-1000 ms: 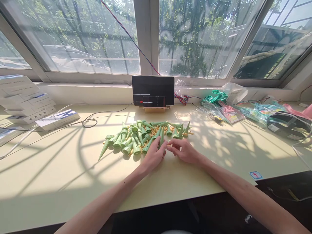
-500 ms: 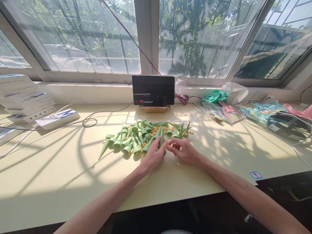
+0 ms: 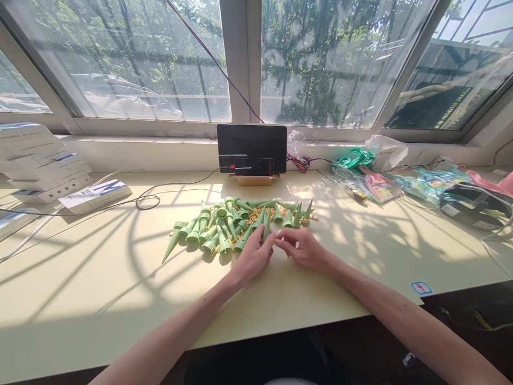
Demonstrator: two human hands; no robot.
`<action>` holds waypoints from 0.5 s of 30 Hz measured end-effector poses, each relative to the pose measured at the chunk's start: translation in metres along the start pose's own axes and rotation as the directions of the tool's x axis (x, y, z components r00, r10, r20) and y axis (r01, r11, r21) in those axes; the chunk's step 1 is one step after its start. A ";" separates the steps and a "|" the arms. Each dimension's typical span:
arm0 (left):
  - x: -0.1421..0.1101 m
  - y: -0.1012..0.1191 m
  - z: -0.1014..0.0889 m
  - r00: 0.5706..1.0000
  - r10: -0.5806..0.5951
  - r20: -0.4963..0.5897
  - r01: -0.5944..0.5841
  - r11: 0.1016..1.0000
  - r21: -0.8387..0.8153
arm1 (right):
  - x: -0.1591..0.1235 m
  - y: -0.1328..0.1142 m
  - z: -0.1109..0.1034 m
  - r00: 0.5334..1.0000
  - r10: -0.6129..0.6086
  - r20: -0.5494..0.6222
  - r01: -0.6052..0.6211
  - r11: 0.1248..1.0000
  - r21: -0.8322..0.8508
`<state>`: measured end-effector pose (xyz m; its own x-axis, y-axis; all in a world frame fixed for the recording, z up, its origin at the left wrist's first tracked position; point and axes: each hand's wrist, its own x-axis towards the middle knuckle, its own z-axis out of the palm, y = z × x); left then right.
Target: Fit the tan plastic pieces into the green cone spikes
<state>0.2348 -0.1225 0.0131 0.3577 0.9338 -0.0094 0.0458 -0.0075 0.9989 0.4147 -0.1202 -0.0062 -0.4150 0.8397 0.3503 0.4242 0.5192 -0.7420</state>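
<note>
My left hand [image 3: 253,254] is closed around a green plastic watering spike [image 3: 266,223], whose pointed end rises above the fingers. Close by on the right, my right hand [image 3: 302,248] pinches a small tan piece [image 3: 276,239] against the lower part of that spike; the fingers hide most of it. Beyond both hands lies a heap of similar green spikes [image 3: 194,234], some on their sides and some standing on their wide ends. Loose small tan pieces [image 3: 254,215] are scattered among them.
A dark tablet [image 3: 251,140] and a phone [image 3: 254,167] stand on a holder by the window. White boxes [image 3: 48,166] and cables are on the left. Plastic bags [image 3: 377,182] and a black strapped item [image 3: 471,207] lie at the right of the pale table [image 3: 100,299].
Both hands stay almost in place. Only the right fingertips shift slightly at the small tan piece beside the held spike.
</note>
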 end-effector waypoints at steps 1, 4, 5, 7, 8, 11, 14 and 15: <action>0.000 0.000 0.000 1.000 -0.002 0.001 0.002 1.000 0.000 | 0.000 0.000 0.000 1.000 0.002 0.005 -0.002 1.000 0.001; -0.001 0.001 0.000 1.000 -0.003 0.008 0.003 1.000 0.004 | 0.000 0.001 0.000 1.000 0.002 0.019 -0.003 1.000 0.005; -0.001 0.001 0.000 1.000 -0.003 0.010 0.003 1.000 0.006 | 0.000 0.001 -0.001 1.000 0.001 0.021 -0.001 1.000 0.005; -0.001 0.000 0.000 1.000 -0.004 0.012 0.004 1.000 0.009 | 0.000 0.001 -0.001 1.000 0.001 0.025 -0.001 1.000 0.003; -0.001 0.000 0.000 1.000 -0.005 0.012 0.005 1.000 0.009 | 0.000 0.001 -0.001 1.000 0.002 0.028 -0.002 1.000 0.002; -0.001 -0.001 0.000 1.000 -0.006 0.006 0.006 1.000 0.011 | 0.000 0.001 -0.001 1.000 0.008 0.028 -0.008 1.000 0.002; 0.000 -0.001 -0.001 1.000 0.003 0.011 -0.003 1.000 0.018 | -0.001 0.001 -0.001 0.999 0.002 0.033 -0.003 1.000 0.023; 0.000 -0.002 -0.001 1.000 0.007 0.013 -0.007 1.000 0.023 | -0.001 0.001 -0.001 0.999 -0.004 0.037 0.003 0.999 0.033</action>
<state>0.2342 -0.1218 0.0116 0.3702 0.9289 -0.0029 0.0646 -0.0227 0.9977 0.4160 -0.1203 -0.0070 -0.4465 0.8309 0.3320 0.3959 0.5162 -0.7594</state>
